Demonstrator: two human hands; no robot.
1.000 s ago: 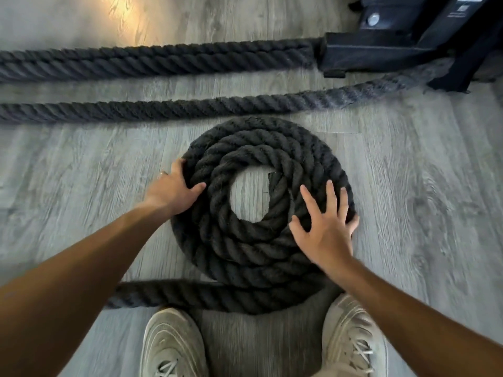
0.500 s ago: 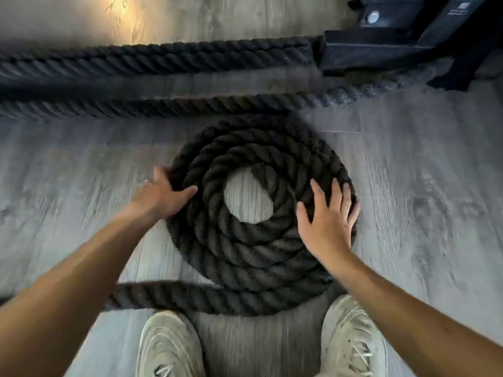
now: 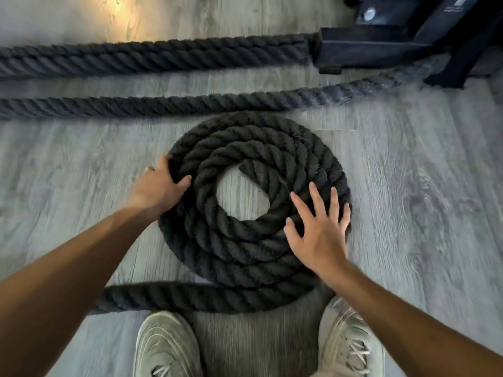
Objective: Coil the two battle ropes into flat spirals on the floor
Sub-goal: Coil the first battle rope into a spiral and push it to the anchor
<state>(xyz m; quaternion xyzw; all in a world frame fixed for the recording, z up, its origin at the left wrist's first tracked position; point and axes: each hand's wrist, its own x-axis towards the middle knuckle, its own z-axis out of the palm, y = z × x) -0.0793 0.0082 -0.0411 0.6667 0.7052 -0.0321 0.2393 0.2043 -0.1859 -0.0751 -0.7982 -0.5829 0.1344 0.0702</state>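
On floor between shoes: rope coil (image 3: 253,240), three turns. Left hand (image 3: 156,187) grips outer turn; right hand (image 3: 318,235) flat, fingers (image 3: 315,197) spread, pressing. Rotate evenly, feed tail (image 3: 168,297) snug, no overlap.

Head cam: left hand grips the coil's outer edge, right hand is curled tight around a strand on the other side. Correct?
Not quite. In the head view the left hand does grip the outer edge of the coil, but the right hand is not curled around a strand: it lies flat on top of the coil with its fingers spread and straight.
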